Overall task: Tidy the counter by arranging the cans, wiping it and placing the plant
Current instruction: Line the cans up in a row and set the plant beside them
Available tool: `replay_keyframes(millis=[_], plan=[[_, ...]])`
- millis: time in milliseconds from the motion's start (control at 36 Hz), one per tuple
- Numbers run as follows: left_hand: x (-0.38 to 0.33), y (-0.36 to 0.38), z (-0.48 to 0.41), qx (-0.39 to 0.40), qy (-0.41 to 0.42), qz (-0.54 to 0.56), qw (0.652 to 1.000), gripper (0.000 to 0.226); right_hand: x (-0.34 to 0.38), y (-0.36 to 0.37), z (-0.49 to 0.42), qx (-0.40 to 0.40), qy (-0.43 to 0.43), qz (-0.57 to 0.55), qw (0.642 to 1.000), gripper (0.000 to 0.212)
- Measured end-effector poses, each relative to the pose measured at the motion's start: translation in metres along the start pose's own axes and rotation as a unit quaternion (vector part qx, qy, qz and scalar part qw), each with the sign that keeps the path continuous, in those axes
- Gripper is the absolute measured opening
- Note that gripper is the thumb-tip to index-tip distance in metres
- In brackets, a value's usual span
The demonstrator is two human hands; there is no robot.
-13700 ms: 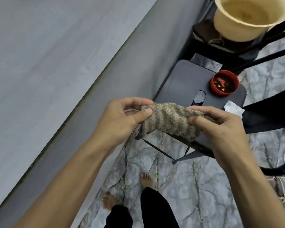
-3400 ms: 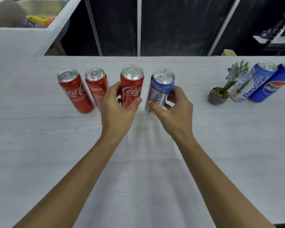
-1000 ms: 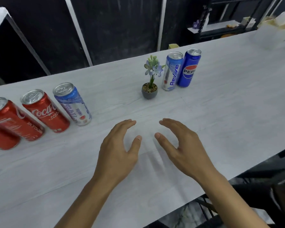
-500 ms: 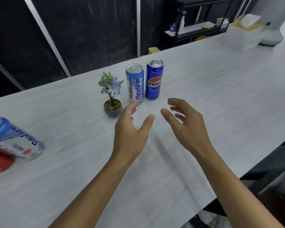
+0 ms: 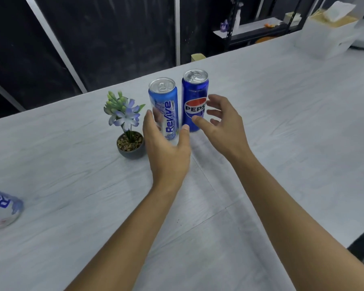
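The light-blue aluminium Revive can [image 5: 163, 108] and dark-blue Pepsi can [image 5: 194, 97] are now closed in on by left hand [image 5: 166, 148] and right hand [image 5: 223, 127] (fingers wide, nothing gripped); pickup is expected.

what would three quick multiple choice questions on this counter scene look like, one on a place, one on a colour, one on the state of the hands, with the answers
1. Where does the potted plant stand?
A. just left of the Revive can
B. between the two blue cans
C. on the dark shelf behind

2. What colour is the Pepsi can?
A. red
B. dark blue
C. green

3. How are the left hand and the right hand?
A. both clenched into fists
B. the right one holds the plant
C. both open, fingers spread, holding nothing

Answers: 1 A, it stands on the left side of the Revive can. 2 B, its body is deep blue around the logo. 3 C, the fingers are spread near the cans and neither hand has closed on anything.
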State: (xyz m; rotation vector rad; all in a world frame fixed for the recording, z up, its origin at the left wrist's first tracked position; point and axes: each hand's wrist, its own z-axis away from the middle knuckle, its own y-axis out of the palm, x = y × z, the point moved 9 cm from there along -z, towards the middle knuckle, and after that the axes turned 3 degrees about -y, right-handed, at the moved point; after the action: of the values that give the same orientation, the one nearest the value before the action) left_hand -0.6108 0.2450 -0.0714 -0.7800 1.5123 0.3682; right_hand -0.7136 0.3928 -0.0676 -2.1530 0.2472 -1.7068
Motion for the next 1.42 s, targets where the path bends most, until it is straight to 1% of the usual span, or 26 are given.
replay_keyframes(millis=[139, 222, 361, 500, 694, 806, 972, 1111, 1194, 1278, 1417], plan=[[0.008, 0.001, -0.016, -0.035, 0.007, -0.004, 0.999, 0.069, -0.004, 0.010, -0.011, 0.009, -0.027, -0.010, 1.000, 0.067], [0.010, 0.001, -0.020, -0.054, 0.017, -0.012, 0.998, 0.064, -0.004, 0.012, -0.015, 0.009, -0.035, -0.007, 0.999, 0.067], [0.012, -0.002, -0.027, -0.076, 0.026, -0.015, 0.997, 0.063, -0.005, 0.012, -0.018, 0.008, -0.047, -0.007, 0.999, 0.067], [0.013, -0.002, -0.031, -0.079, 0.016, -0.008, 0.997, 0.061, 0.000, 0.011, -0.019, 0.006, -0.059, 0.006, 0.998, 0.069], [0.008, -0.001, -0.024, -0.055, 0.019, -0.008, 0.998, 0.063, 0.001, -0.002, -0.004, -0.029, -0.054, 0.012, 0.998, 0.066], [0.008, -0.005, -0.011, -0.026, 0.018, 0.009, 0.999, 0.063, 0.003, -0.015, 0.013, -0.043, -0.050, 0.020, 0.998, 0.068], [0.010, -0.022, 0.020, 0.025, 0.017, 0.026, 0.999, 0.064, 0.006, -0.030, 0.050, -0.042, -0.042, 0.034, 0.998, 0.068], [0.007, -0.051, 0.048, 0.054, 0.024, 0.036, 0.998, 0.057, 0.017, -0.032, 0.086, -0.035, -0.037, 0.028, 0.998, 0.070], [0.008, -0.075, 0.062, 0.064, 0.024, 0.037, 0.997, 0.060, 0.027, -0.026, 0.110, -0.027, -0.035, 0.023, 0.999, 0.069], [0.010, -0.103, 0.074, 0.066, 0.020, 0.038, 0.997, 0.062, 0.038, -0.015, 0.135, -0.020, -0.035, 0.009, 0.999, 0.067], [0.014, -0.156, 0.089, 0.053, 0.010, 0.024, 0.998, 0.057, 0.059, 0.015, 0.167, 0.004, -0.039, -0.019, 0.999, 0.062]])
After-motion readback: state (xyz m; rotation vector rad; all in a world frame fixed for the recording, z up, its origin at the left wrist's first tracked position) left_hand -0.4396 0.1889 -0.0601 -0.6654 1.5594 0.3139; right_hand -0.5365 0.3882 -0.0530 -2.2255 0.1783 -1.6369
